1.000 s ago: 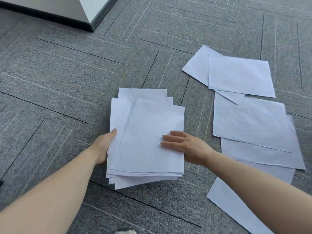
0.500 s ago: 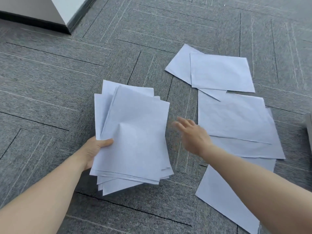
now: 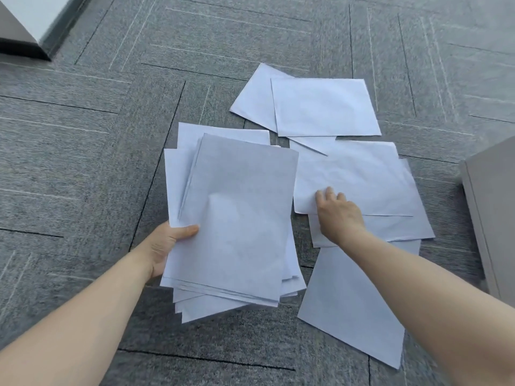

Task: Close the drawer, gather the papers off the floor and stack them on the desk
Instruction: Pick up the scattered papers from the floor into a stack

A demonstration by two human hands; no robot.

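My left hand [image 3: 170, 243] grips a loose stack of white papers [image 3: 237, 218] by its left edge, thumb on top, holding it lifted and tilted above the grey carpet. To its right, several loose white sheets [image 3: 356, 174] lie overlapping on the floor. My right hand [image 3: 335, 213] rests on the near-left corner of the middle sheet, fingers spread and pressing on the paper; I cannot see whether the corner is pinched. Two more sheets [image 3: 320, 107] lie farther away, and one sheet [image 3: 351, 307] lies under my right forearm.
Grey carpet tiles [image 3: 83, 162] cover the floor. A beige cabinet or drawer corner [image 3: 493, 218] stands at the right edge, close to the loose sheets. A wall corner with dark skirting [image 3: 33, 32] sits at the top left.
My right hand let go of the stack and reached right onto the loose sheets. My left hand lifted and tilted the stack. The view shifted, bringing the beige furniture into sight.
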